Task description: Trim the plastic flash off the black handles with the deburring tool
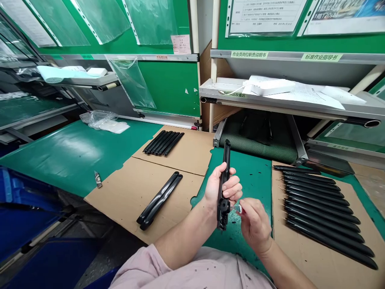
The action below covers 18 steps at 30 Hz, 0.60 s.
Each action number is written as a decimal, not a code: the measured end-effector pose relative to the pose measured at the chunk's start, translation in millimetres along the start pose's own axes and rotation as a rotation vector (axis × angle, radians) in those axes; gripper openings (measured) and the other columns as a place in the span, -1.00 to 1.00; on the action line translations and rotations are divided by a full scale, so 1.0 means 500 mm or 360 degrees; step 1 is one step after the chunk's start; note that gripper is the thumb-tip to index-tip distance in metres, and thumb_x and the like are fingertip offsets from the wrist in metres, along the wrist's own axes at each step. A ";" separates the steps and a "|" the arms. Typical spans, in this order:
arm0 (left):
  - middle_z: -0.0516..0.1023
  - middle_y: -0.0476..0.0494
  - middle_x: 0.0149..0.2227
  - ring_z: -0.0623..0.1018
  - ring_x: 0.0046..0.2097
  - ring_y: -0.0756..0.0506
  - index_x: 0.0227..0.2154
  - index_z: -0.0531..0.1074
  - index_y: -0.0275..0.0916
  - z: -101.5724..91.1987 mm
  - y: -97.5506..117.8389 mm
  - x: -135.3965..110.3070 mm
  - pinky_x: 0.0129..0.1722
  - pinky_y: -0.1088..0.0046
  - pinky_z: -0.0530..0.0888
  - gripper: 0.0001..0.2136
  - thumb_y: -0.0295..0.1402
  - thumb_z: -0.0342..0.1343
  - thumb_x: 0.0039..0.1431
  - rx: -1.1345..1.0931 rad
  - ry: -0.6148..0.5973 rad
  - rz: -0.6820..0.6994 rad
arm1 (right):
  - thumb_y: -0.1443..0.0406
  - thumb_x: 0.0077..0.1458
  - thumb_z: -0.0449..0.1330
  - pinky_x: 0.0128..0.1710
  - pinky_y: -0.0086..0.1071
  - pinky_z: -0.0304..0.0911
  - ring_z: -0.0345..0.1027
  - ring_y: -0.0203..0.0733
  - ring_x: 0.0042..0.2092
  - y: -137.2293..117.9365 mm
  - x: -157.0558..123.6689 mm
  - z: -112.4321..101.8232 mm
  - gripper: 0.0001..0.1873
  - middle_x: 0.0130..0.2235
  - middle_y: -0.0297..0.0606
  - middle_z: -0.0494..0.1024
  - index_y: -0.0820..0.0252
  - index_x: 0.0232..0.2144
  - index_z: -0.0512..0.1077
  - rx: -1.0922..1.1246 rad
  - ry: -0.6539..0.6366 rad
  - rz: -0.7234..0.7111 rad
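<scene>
My left hand (224, 186) is wrapped round a long black plastic part (226, 160), held nearly upright above the green table. A round boss and an uneven, ribbed section show at the part's lower end. In my right hand (255, 222) is a small blade (235, 208) with a pale end, pinched between thumb and fingers. The blade's tip is at the right side of the part, close to the boss; whether it touches is hard to make out. Black scraps and pale shavings lie on the green tabletop (249, 164) below.
Several similar black parts (325, 212) lie in a row on right-hand cardboard (331, 261). Two more (159, 200) and a group of shorter black pieces (164, 143) rest on left-hand cardboard (120, 192). A conveyor belt (255, 148) stands ahead, beneath a shelf (288, 102) with papers.
</scene>
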<state>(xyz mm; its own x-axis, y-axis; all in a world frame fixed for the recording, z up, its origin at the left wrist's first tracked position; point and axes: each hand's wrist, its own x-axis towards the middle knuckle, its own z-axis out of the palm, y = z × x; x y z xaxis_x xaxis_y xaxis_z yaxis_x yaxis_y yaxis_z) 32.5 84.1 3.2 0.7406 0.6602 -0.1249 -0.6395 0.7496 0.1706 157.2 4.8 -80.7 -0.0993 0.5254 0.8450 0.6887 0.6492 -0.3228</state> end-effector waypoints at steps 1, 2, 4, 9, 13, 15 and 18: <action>-0.01 0.16 -0.77 0.05 -0.75 0.11 -0.46 0.30 -0.26 0.000 0.000 -0.001 -0.67 0.55 -0.02 -0.63 -0.16 -0.21 0.35 0.0001 -0.0001 0.0000 | 0.50 0.22 0.08 -0.21 -0.28 0.34 0.39 -0.17 -0.20 0.009 0.002 -0.009 -0.63 -0.22 -0.17 0.49 0.13 0.04 0.31 -0.0043 -0.0007 -0.0064; -0.01 0.16 -0.77 0.05 -0.75 0.11 -0.46 0.30 -0.26 0.000 0.001 -0.001 -0.67 0.54 -0.01 -0.63 -0.16 -0.21 0.35 0.0004 0.0000 0.0004 | 0.52 0.19 0.12 -0.17 -0.25 0.33 0.39 -0.16 -0.18 0.016 0.006 -0.018 -0.61 -0.20 -0.18 0.51 0.10 0.02 0.33 -0.0089 -0.0019 -0.0111; -0.03 0.17 -0.77 0.03 -0.75 0.11 -0.47 0.29 -0.26 0.001 0.004 0.000 -0.67 0.54 -0.01 -0.63 -0.16 -0.22 0.36 0.0029 -0.0004 0.0034 | 0.53 0.14 0.19 -0.12 -0.23 0.31 0.40 -0.15 -0.16 0.023 0.020 -0.033 -0.62 -0.19 -0.21 0.53 0.08 -0.05 0.37 -0.0187 -0.0038 -0.0140; -0.03 0.18 -0.75 0.00 -0.73 0.11 -0.44 0.29 -0.23 0.013 0.011 -0.003 -0.66 0.55 0.01 -0.70 -0.18 -0.15 0.33 0.0261 -0.0044 0.0393 | 0.42 0.21 0.18 -0.35 -0.41 0.25 0.36 -0.25 -0.37 0.000 0.050 -0.047 -0.89 -0.35 -0.27 0.49 0.19 -0.20 0.38 -0.0343 -0.0055 0.0288; 0.01 0.18 -0.71 0.04 -0.71 0.11 -0.45 0.27 -0.22 0.023 0.007 -0.012 -0.67 0.54 0.00 -0.77 -0.19 0.05 0.23 0.0684 0.0116 0.0919 | 0.25 0.35 0.01 -0.55 -0.49 0.14 0.22 -0.32 -0.53 -0.032 0.041 -0.064 -0.82 -0.49 -0.39 0.36 0.16 -0.13 0.38 0.0038 -0.0310 0.1018; 0.04 0.17 -0.70 0.06 -0.69 0.11 -0.45 0.26 -0.21 0.028 0.002 -0.016 -0.68 0.55 -0.01 -0.77 -0.20 0.13 0.18 0.0880 0.0250 0.1185 | 0.22 0.36 -0.03 -0.44 -0.47 0.22 0.32 -0.28 -0.41 -0.047 0.035 -0.075 -0.74 -0.38 -0.31 0.43 0.12 -0.07 0.41 0.0207 -0.0445 0.1087; 0.07 0.16 -0.67 0.09 -0.66 0.11 -0.44 0.26 -0.20 0.036 -0.002 -0.019 -0.67 0.56 0.03 -0.76 -0.20 0.18 0.15 0.1014 0.0370 0.1446 | 0.21 0.36 -0.01 -0.25 -0.42 0.25 0.39 -0.23 -0.24 -0.063 0.034 -0.084 -0.72 -0.22 -0.24 0.49 0.08 -0.05 0.45 0.0283 -0.0528 0.1044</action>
<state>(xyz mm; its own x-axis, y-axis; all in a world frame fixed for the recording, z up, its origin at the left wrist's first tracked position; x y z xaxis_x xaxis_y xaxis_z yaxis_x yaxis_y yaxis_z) 29.6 76.0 21.6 -0.0431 0.9903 0.1318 -0.6499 -0.1280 0.7492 164.3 -29.9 -38.3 0.0609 0.9544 0.2923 0.5577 0.2104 -0.8029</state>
